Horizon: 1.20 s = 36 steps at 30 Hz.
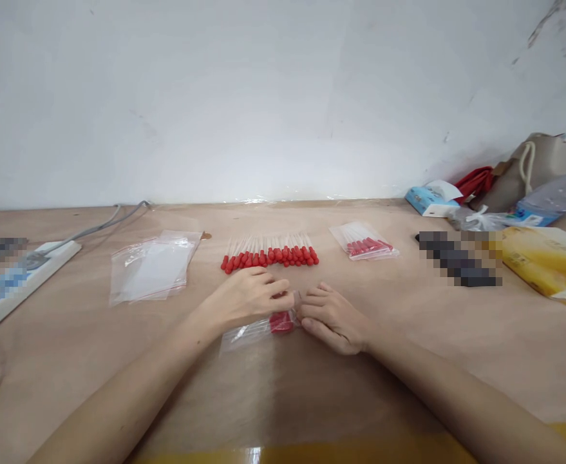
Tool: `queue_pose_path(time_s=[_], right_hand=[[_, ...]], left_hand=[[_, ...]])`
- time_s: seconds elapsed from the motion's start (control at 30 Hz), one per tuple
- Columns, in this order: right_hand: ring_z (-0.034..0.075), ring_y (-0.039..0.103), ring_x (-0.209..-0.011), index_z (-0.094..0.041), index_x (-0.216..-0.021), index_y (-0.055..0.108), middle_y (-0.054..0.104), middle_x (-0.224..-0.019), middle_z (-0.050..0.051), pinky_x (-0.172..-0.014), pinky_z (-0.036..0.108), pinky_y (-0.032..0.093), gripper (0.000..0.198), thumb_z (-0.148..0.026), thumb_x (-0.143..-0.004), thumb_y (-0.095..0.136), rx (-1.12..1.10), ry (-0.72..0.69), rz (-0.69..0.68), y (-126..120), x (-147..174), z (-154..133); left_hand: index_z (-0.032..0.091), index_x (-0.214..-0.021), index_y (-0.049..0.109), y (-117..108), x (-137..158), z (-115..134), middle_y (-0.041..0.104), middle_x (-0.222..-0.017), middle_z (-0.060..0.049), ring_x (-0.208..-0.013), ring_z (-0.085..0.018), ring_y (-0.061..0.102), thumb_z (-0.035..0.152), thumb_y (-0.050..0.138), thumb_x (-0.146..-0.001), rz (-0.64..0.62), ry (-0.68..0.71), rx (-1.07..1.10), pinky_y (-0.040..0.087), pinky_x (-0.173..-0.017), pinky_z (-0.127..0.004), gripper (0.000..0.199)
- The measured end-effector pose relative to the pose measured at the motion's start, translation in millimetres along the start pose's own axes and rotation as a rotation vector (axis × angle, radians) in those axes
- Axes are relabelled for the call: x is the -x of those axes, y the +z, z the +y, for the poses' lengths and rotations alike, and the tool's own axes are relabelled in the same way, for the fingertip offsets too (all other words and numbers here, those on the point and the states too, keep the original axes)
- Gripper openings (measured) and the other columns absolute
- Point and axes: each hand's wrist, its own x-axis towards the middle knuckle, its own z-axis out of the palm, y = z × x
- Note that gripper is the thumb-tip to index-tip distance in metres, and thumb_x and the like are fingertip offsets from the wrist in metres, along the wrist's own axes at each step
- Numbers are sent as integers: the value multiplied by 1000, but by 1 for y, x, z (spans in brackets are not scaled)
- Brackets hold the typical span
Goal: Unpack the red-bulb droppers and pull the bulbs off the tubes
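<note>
A clear zip bag (248, 334) lies flat on the table in front of me, with red-ended thin sticks (281, 322) inside it. My left hand (246, 298) is over the bag, its fingers curled and closed at the bag's right end. At the same end my right hand (333, 319) pinches the bag's edge, fingers closed. The fingertips of both hands nearly meet there and hide part of the edge. Just beyond, a row of loose sticks with red ends (270, 256) lies with the pale stems pointing away from me.
A stack of flat clear zip bags (160, 267) lies left. To the right is a filled bag of red-ended sticks (364, 241). A power strip (46, 277) stands far left. A blue tissue pack (432, 198), yellow package (546, 258) and plastic bottle (556, 193) are far right.
</note>
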Motion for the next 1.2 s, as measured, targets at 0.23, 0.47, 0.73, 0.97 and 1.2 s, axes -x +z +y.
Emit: queue_pose_path(time_s=[0.23, 0.47, 0.73, 0.97, 1.2], right_hand=[[11, 54, -67, -21, -91, 58, 63, -79, 0, -63, 24, 40, 20, -24, -86, 40, -393, 339, 124, 14, -4, 5], [12, 55, -65, -20, -101, 61, 63, -75, -1, -59, 22, 42, 27, -30, -77, 54, -708, 470, 50, 16, -5, 10], [9, 49, -59, -16, -82, 57, 58, -70, -1, -52, 20, 38, 26, -38, -70, 63, -696, 587, 100, 25, -12, 16], [12, 58, -71, -19, -86, 47, 61, -79, 0, -63, 26, 46, 39, -40, -63, 70, -1085, 624, 217, 24, -14, 20], [11, 59, -65, -16, -79, 56, 63, -74, 1, -63, 25, 47, 29, -29, -59, 72, -1101, 716, 234, 15, -16, 18]], left_hand=[[21, -87, 53, 3, -1, 4, 62, -89, 1, -75, -12, 57, 18, 40, -89, 41, -82, 127, 40, -66, -25, 14], [19, -130, 27, 8, 41, 44, 43, -129, -12, -113, -24, 46, 40, 53, -80, -59, -626, 640, 44, -89, -37, 60], [22, -131, 24, 33, 49, 55, 43, -130, -10, -116, -22, 44, 30, 46, -85, -24, -681, 800, 39, -96, -38, 51], [23, -133, 22, 44, 33, 40, 44, -130, -8, -115, -21, 45, 30, 47, -85, -28, -621, 837, 40, -95, -36, 54], [20, -132, 25, 44, 34, 40, 43, -131, -9, -117, -22, 44, 32, 47, -85, -33, -615, 801, 39, -97, -38, 53]])
